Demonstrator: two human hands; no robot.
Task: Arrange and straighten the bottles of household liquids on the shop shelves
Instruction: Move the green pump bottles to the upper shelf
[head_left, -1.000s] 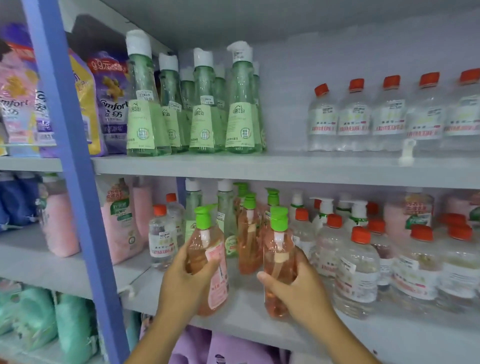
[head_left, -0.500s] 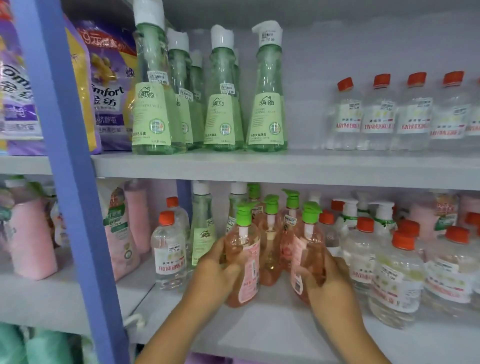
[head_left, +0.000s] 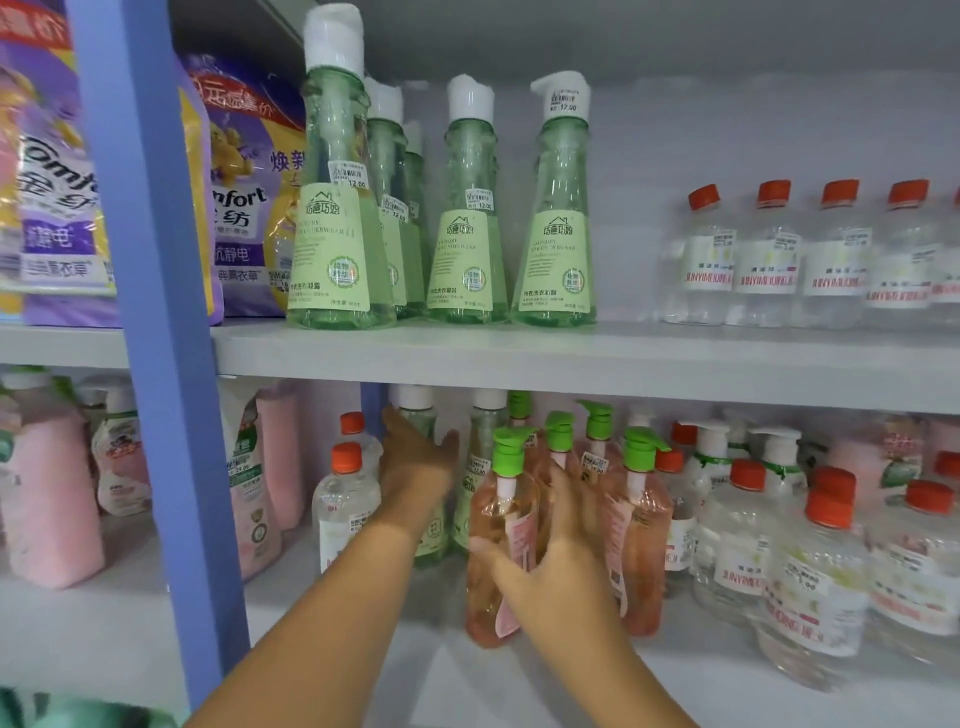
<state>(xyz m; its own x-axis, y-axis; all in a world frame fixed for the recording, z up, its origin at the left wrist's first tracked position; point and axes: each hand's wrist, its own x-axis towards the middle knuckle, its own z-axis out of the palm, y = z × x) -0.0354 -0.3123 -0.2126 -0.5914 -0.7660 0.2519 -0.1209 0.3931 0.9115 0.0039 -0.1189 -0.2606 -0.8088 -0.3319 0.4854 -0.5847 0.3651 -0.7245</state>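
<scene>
Since half a second before, our left hand (head_left: 415, 467) had let go of the front peach-pink pump bottle with the green dispenser head (head_left: 501, 540) and reached deeper into the lower shelf, while our right hand (head_left: 550, 566) had crossed over from the neighbouring pump bottle to take that front one. Going from the left, the soft pink refill pouches (head_left: 47, 493) beyond the blue shelf upright (head_left: 156, 312) and the small clear bottles with orange-red caps (head_left: 345, 499) just beside it stood upright and looked untouched. We judged the task partly done: the pump bottles stood in a rough front-to-back group, but the front one leaned slightly with its label turned sideways, so squaring it remained. Our left hand was spread, fingers straight and apart, thumb out, in front of the tall clear green bottles with white caps (head_left: 485, 467) at the back of the lower shelf; whether the fingertips touched one we could not tell. Our right hand's fingers were curled round the front pump bottle's body, thumb on its near side, the bottle resting near the lower grey shelf board (head_left: 675, 691) front edge. Further right, the larger clear orange-capped bottles (head_left: 826, 571) stood crowded and uneven, so we reckoned they needed aligning.
</scene>
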